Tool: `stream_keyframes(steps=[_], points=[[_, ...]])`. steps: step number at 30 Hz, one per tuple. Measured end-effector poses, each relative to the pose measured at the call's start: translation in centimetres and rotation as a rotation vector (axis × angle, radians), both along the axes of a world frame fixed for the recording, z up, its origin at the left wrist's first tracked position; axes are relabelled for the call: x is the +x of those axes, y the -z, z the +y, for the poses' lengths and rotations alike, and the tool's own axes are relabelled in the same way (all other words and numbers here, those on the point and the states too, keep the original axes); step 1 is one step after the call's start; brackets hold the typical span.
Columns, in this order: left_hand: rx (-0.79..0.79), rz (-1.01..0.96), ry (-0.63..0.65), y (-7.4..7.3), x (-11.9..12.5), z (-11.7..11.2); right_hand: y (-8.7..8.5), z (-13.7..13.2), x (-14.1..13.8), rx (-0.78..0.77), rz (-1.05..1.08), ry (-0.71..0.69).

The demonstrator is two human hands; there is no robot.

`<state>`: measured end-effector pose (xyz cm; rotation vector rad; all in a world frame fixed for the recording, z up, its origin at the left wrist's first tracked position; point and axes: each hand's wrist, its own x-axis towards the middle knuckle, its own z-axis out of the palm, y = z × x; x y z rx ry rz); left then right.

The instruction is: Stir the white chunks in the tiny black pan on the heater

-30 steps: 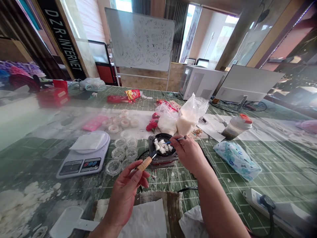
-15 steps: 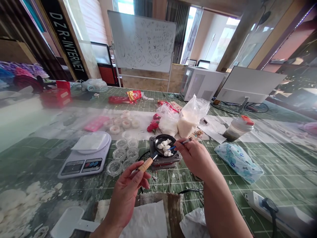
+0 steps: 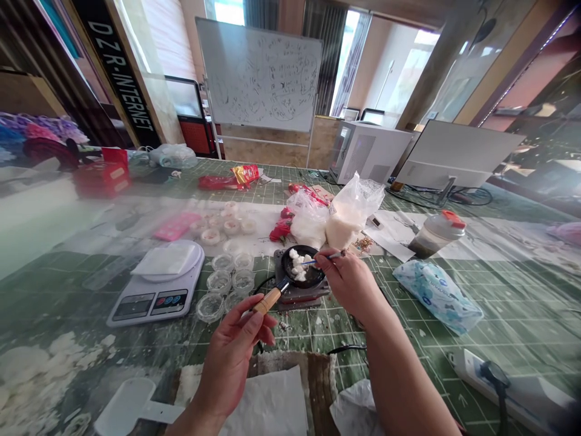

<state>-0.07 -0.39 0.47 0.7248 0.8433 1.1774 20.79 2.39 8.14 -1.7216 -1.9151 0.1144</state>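
A small black pan (image 3: 312,277) with a wooden handle (image 3: 267,300) sits on a little dark heater plate (image 3: 300,295) in the middle of the green cutting mat. White chunks (image 3: 297,266) lie in the pan. My left hand (image 3: 233,351) pinches the end of the wooden handle. My right hand (image 3: 349,281) holds a thin blue-tipped stick (image 3: 323,258) whose tip reaches into the white chunks.
A white kitchen scale (image 3: 157,281) and several small clear cups (image 3: 227,281) stand left of the pan. Plastic bags of white material (image 3: 338,215) lie behind it. A shaker bottle (image 3: 433,233), a tissue pack (image 3: 438,293) and a power strip (image 3: 508,387) are on the right. A white sheet (image 3: 267,406) lies near me.
The white chunks have shifted toward the pan's left side as the stick tip moved among them. My left hand keeps its hold on the handle.
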Motion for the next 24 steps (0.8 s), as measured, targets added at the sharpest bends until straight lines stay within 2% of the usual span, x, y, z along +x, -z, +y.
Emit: stream_keyframes(steps=[2,7,11,17,21,24], points=[[0.002,-0.002,0.002,-0.01,0.01,-0.02,-0.07,-0.06,0.07,0.001,-0.013,0.022],[0.011,-0.002,-0.001,0.12,0.05,0.01,-0.12,0.0,-0.12,-0.012,0.023,-0.057],[0.011,0.003,-0.003,0.13,0.06,0.02,-0.06,0.11,0.0,0.016,-0.003,0.022],[0.015,-0.003,0.001,0.05,0.05,-0.02,-0.07,-0.04,-0.17,-0.009,0.0,-0.039],[0.008,-0.001,-0.003,0.04,0.02,-0.05,-0.09,0.04,-0.03,0.015,-0.049,0.041],[-0.001,-0.005,0.004,-0.04,0.01,-0.05,-0.15,-0.13,0.07,-0.005,-0.022,0.018]])
